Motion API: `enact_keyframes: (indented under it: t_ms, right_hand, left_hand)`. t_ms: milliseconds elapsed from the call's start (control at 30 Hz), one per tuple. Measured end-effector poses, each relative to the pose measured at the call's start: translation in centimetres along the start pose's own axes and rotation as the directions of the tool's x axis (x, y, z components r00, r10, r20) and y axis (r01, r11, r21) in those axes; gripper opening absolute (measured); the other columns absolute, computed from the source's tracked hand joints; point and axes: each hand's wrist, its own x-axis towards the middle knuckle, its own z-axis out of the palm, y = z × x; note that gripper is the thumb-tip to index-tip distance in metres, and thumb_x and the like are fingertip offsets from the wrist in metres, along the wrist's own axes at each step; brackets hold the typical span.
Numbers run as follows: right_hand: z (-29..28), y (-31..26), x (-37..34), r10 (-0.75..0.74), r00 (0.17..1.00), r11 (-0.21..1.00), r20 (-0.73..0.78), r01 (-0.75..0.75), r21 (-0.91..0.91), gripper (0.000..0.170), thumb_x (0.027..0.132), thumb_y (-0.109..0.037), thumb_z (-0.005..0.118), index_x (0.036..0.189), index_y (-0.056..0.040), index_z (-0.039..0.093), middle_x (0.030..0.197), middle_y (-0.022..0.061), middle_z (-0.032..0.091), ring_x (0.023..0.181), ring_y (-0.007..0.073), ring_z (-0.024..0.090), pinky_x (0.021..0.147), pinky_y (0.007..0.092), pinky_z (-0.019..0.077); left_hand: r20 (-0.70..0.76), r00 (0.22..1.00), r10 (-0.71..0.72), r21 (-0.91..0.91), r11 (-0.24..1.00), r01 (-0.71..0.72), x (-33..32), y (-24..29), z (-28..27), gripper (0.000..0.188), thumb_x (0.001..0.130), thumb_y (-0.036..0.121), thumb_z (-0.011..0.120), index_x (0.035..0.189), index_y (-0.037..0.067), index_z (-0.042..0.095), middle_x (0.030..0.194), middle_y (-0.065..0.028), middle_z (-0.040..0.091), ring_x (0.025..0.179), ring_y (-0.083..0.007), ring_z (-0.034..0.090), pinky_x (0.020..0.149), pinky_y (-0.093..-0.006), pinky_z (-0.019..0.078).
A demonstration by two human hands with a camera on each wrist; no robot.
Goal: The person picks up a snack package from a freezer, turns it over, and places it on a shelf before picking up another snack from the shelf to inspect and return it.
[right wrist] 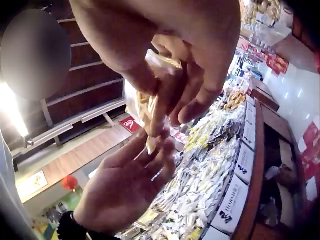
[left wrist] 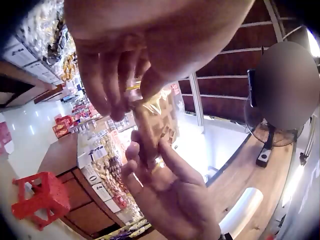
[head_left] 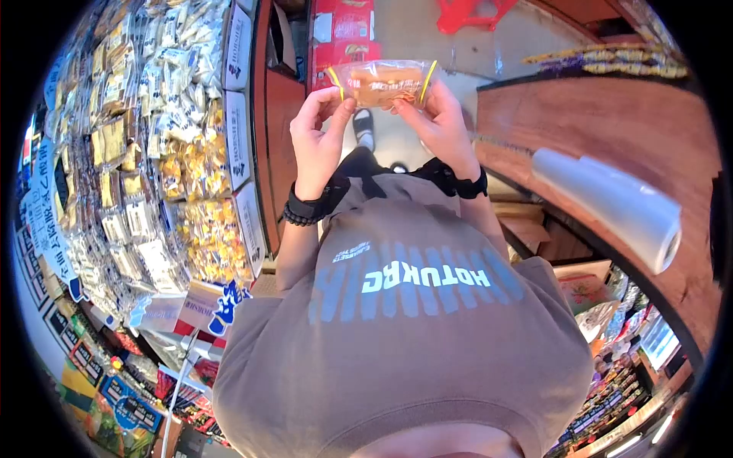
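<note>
A clear plastic packet (head_left: 385, 85) with yellow-edged ends and a brown waffle-like snack inside is held up by both hands in the head view. The left hand (head_left: 321, 137) pinches one end between thumb and fingers, and the right hand (head_left: 443, 126) pinches the other. In the left wrist view the snack's grid pattern (left wrist: 156, 120) shows through the film, the left hand (left wrist: 150, 45) above it and the right hand (left wrist: 175, 200) below. The right wrist view shows the packet (right wrist: 145, 105) partly hidden behind fingers.
Bins of wrapped snacks (head_left: 183, 153) line the left side. On the wooden counter (head_left: 611, 130) at right lies a roll of clear plastic (head_left: 611, 206). A red stool (left wrist: 42, 197) stands on the floor; a fan (left wrist: 272, 125) is on the counter.
</note>
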Motion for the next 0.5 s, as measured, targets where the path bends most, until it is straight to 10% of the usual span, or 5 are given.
enact_keyframes:
  t_ms: [500]
  right_hand:
    - [3.5, 0.6, 15.1, 0.143, 0.989, 0.989, -0.020, -0.144, -0.030, 0.035, 0.095, -0.006, 0.065, 0.129, 0.0014, 0.060, 0.120, 0.0041, 0.066, 0.110, 0.0121, 0.060, 0.096, 0.0296, 0.0498]
  left_hand:
    - [-0.121, 0.992, 0.040, 0.015, 0.999, -0.039, 14.3, -1.3, -4.4, 0.017, 0.091, 0.007, 0.073, 0.107, 0.000, 0.069, 0.097, -0.0022, 0.068, 0.088, -0.0077, 0.061, 0.081, -0.0254, 0.0520]
